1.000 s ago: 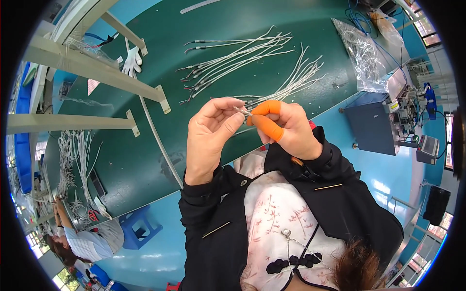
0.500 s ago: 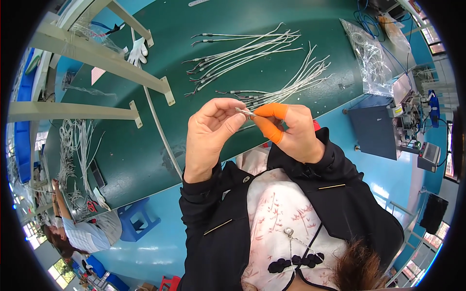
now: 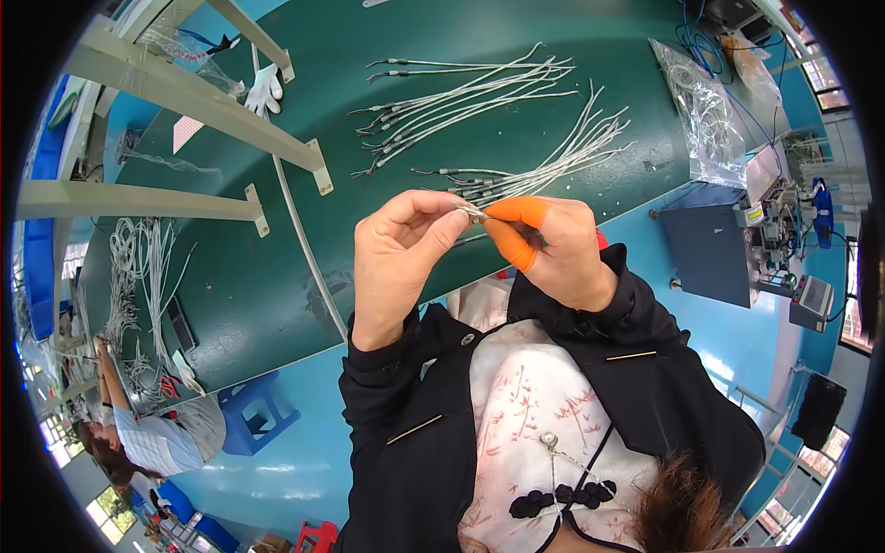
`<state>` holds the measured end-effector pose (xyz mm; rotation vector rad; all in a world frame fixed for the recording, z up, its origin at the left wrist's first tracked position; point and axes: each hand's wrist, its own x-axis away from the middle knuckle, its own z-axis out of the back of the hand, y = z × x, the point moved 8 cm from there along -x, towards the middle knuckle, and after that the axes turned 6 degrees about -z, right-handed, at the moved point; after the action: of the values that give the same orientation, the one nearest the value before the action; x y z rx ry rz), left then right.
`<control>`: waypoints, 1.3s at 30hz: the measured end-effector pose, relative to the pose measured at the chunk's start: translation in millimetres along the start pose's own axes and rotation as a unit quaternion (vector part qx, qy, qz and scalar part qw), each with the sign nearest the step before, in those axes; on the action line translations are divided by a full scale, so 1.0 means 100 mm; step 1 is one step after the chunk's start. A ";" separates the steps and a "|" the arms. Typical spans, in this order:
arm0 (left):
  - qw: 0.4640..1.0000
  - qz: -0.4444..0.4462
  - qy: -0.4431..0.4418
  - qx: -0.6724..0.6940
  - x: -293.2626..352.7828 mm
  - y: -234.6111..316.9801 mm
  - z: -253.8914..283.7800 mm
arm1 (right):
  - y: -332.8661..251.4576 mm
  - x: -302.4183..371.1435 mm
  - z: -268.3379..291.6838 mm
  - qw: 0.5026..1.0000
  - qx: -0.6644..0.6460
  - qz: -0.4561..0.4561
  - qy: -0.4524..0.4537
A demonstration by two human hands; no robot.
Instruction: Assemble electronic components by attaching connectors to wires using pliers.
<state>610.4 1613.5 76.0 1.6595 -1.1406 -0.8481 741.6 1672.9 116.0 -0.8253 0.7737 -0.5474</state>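
Close together over the near edge of the green table (image 3: 267,323), my left hand (image 3: 395,263) and my right hand (image 3: 564,260) pinch a cable end (image 3: 473,213) between thumbs and forefingers. Its tip looks silvery, with fine strands; the rest is hidden by my fingers. Orange finger covers (image 3: 518,212) sit on the right thumb and forefinger, while the left fingers are bare. Just beyond my hands lies a bundle of white cables (image 3: 562,164) with dark sleeves at their left ends. Farther back, more white cables (image 3: 461,106) lie spread out, thin dark and red wires showing at their left ends.
Cream metal frame legs (image 3: 221,115) stand on the table's left part, near a white glove (image 3: 265,90). Clear plastic bags (image 3: 701,115) lie at the right end. A dark cabinet (image 3: 710,249) stands beyond. At far left, a co-worker (image 3: 152,438) sits by coiled cables (image 3: 138,267).
Both hands keep their pinch on the cable end, with only a slight shift of the fingers. The view has moved a little; the cables on the table lie as before.
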 end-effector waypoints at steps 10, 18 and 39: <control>0.997 0.014 0.007 -0.075 0.03 0.03 0.08 | -0.06 0.02 -0.02 0.996 0.053 0.065 -0.004; 0.999 0.037 0.004 0.033 0.02 -0.09 0.05 | 0.11 0.07 -0.08 0.995 -0.082 -0.054 -0.034; 0.998 0.000 0.045 0.043 0.03 -0.02 -0.08 | 0.23 0.13 -0.13 0.949 -0.227 -0.213 -0.044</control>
<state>619.2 1613.0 76.5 1.7499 -1.1275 -0.7252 742.2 1671.6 86.5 -1.4556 0.6473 -0.7203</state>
